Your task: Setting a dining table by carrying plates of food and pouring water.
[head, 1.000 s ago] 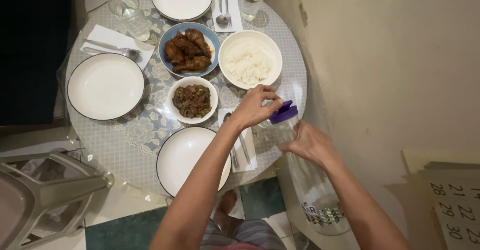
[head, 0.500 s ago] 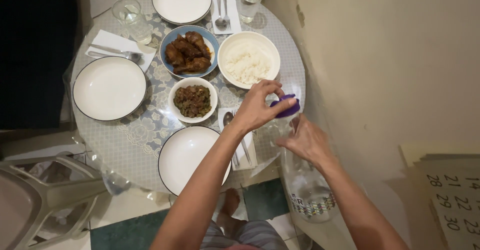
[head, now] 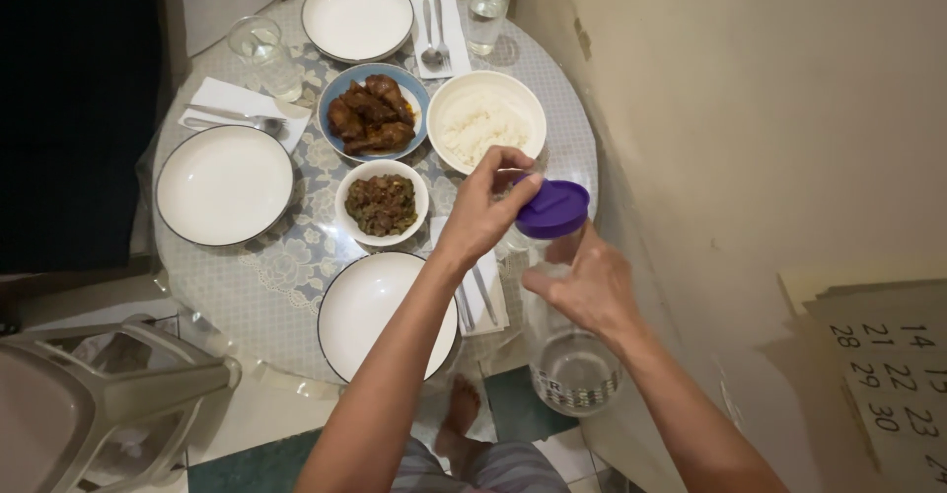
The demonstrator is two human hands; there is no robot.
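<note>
Round bench (head: 247, 306) w/ four empty white plates, bowl of chicken (head: 372, 113), bowl of rice (head: 486, 123), small bowl of mince (head: 382, 203), two glasses; left hand (head: 490, 207) pinching purple lid (head: 552, 208), right hand (head: 587, 286) gripping clear water bottle (head: 574, 365) beside bench edge.

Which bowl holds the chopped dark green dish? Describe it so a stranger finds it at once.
Start at the round table with the patterned cover. At its middle stand three filled dishes: a blue bowl of brown meat, a wide white bowl of rice, and a small white bowl nearest the person. It is the smallest, holding dark chopped food.
</note>
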